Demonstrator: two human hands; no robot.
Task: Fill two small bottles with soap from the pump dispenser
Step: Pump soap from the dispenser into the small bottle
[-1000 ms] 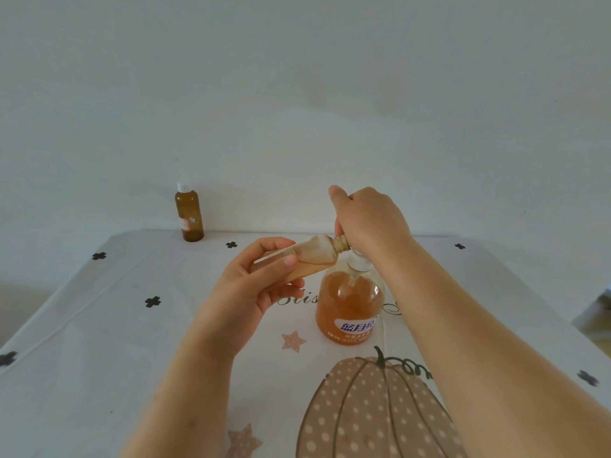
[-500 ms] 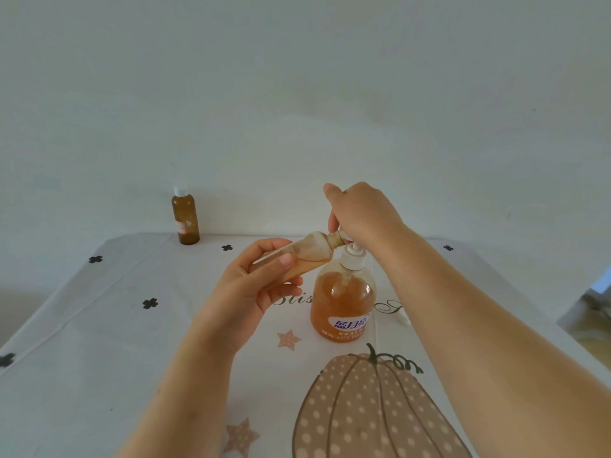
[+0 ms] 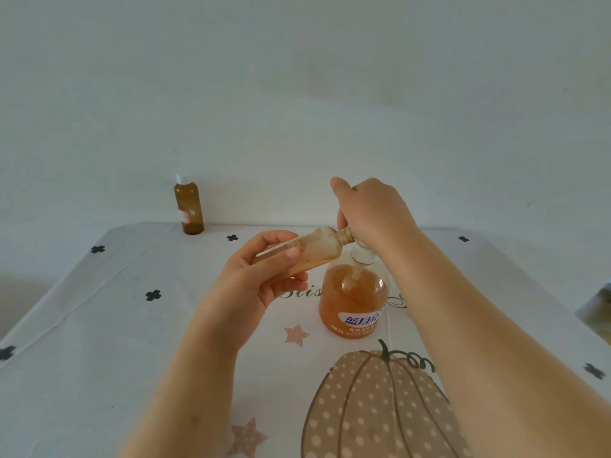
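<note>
Small bottle uncapped, tilted near-horizontal above table, neck at spout of pump dispenser. left hand gripped bottle body. right hand curled over pump head. Dispenser stood on pumpkin-print tablecloth. capped amber bottle upright at far-left edge, well apart.

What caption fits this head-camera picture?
Left hand holds a small bottle to the pump dispenser; right hand grips its top.
</note>
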